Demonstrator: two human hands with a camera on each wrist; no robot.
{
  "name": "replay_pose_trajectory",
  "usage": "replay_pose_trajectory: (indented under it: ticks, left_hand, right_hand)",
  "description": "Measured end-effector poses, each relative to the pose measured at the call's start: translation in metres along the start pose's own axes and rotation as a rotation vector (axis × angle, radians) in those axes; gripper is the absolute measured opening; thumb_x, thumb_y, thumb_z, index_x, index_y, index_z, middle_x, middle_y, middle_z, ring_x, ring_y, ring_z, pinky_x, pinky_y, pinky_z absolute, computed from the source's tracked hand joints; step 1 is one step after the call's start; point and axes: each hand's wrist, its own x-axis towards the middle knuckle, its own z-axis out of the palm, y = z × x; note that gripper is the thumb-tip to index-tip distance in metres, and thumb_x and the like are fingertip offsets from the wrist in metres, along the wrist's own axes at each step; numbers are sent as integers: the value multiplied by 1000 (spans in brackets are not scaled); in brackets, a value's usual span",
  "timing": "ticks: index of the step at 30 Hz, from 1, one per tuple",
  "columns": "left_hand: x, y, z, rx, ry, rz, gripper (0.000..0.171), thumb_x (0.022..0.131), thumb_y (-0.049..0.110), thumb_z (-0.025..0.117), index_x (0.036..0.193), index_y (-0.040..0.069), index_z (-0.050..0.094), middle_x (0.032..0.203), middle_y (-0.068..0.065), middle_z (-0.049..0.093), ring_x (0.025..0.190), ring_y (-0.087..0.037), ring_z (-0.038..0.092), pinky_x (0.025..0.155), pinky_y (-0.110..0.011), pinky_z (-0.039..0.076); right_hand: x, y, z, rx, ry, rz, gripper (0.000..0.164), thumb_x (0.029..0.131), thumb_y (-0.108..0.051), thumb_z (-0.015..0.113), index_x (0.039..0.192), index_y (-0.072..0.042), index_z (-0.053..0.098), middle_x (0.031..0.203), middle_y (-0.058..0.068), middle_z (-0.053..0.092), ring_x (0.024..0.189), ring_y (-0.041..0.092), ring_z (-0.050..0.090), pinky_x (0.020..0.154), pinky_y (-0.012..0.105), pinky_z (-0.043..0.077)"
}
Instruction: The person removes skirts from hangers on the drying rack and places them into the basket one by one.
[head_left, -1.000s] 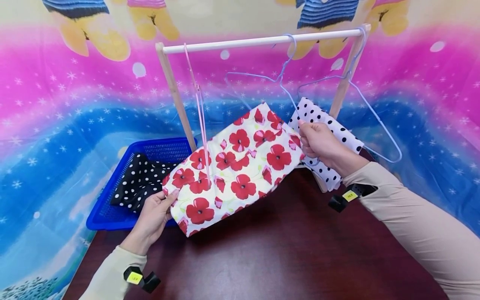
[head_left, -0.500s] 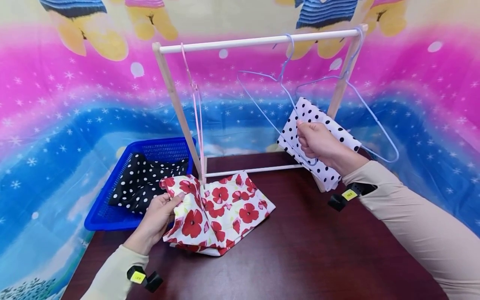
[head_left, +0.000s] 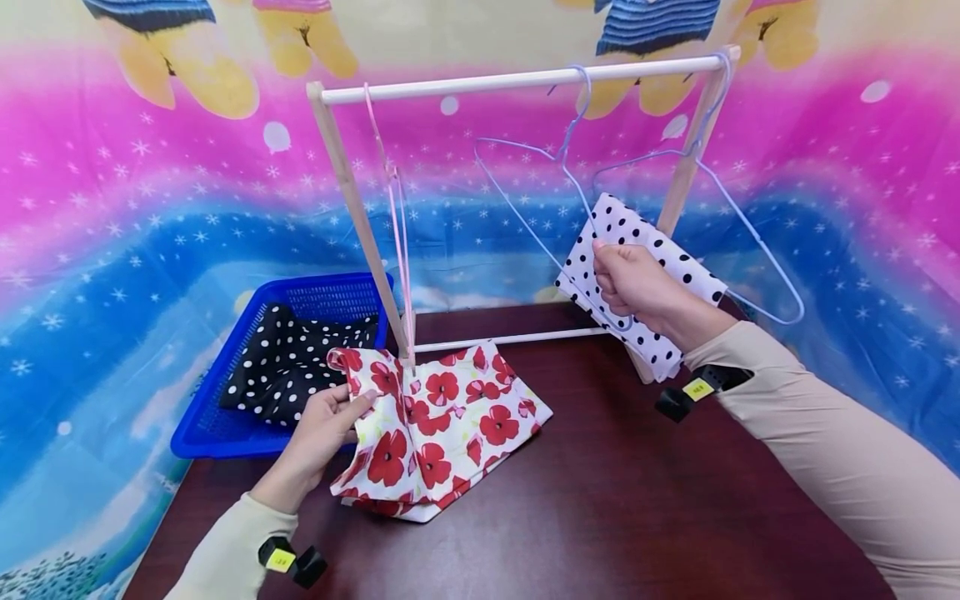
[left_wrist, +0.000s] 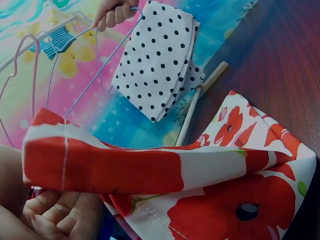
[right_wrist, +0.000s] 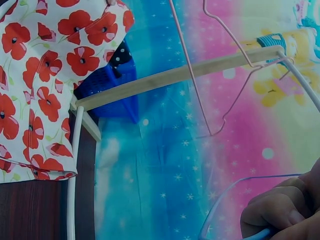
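My left hand (head_left: 318, 425) pinches the edge of a white cloth garment with red flowers (head_left: 498, 425). Its far half droops low over the table, and a raised fold stands close to my fingers. In the left wrist view the garment's hemmed edge (left_wrist: 110, 165) crosses above my curled fingers. On the right, my right hand (head_left: 637, 279) grips the side of a bare blue wire hanger (head_left: 580, 193) hooked on the rail. Behind that hand, a folded white cloth with black dots (head_left: 611, 225) hangs on a second blue hanger (head_left: 750, 229).
A small wooden rack with a white rail (head_left: 487, 82) stands at the back of the dark table (head_left: 600, 483). At its left end a pink hanger (head_left: 372, 117) hangs edge-on. A blue basket (head_left: 197, 417) with a black dotted cloth (head_left: 281, 367) stands at the left.
The flowered garment's far end has dropped from beside my right hand down toward the table, uncovering the hanger's lower bar. My left hand keeps its pinch; my right hand stays on the hanger.
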Motion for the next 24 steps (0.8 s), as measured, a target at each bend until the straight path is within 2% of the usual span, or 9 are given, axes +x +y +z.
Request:
replay_pose_trajectory:
  ticks: [4,8,13,19,24]
  left_hand:
    - [1,1,8,51,20,34,44,104,24,57,136,-7,54,103,-7,77,81,-4,71,75,-21,60]
    - [1,1,19,164,46,92,33,102,20,62,125,-4,64,109,-15,74,83,-7,68,75,-18,57]
    - [3,-3,35,244,35,171,23,99,13,65,115,-3,69,110,-20,72,85,-14,70,75,-17,55]
    - [2,-10,52,310,19,214,15,99,9,63,109,0,69,108,-16,74,84,-15,70,73,-18,55]
    - [1,-12,57,477,73,242,9,102,12,58,109,8,63,108,-10,73,86,-16,64,76,-26,49]
  right_hand:
    - [0,0,0,-6,2,2,54,110,-43,30,63,-16,35,51,-9,30,41,3,23,46,29,11]
    - [0,0,0,2,1,1,54,111,-42,30,63,-16,35,51,-10,29,41,3,23,46,28,10]
    - [0,0,0,12,1,-3,54,111,-41,29,63,-17,34,50,-10,29,40,2,23,45,27,10]
    - [0,0,0,17,-1,-3,55,111,-41,29,62,-17,33,50,-10,29,40,2,23,45,27,10]
    - [1,1,0,18,-1,-1,54,111,-41,30,62,-17,34,50,-10,29,40,2,23,45,27,10]
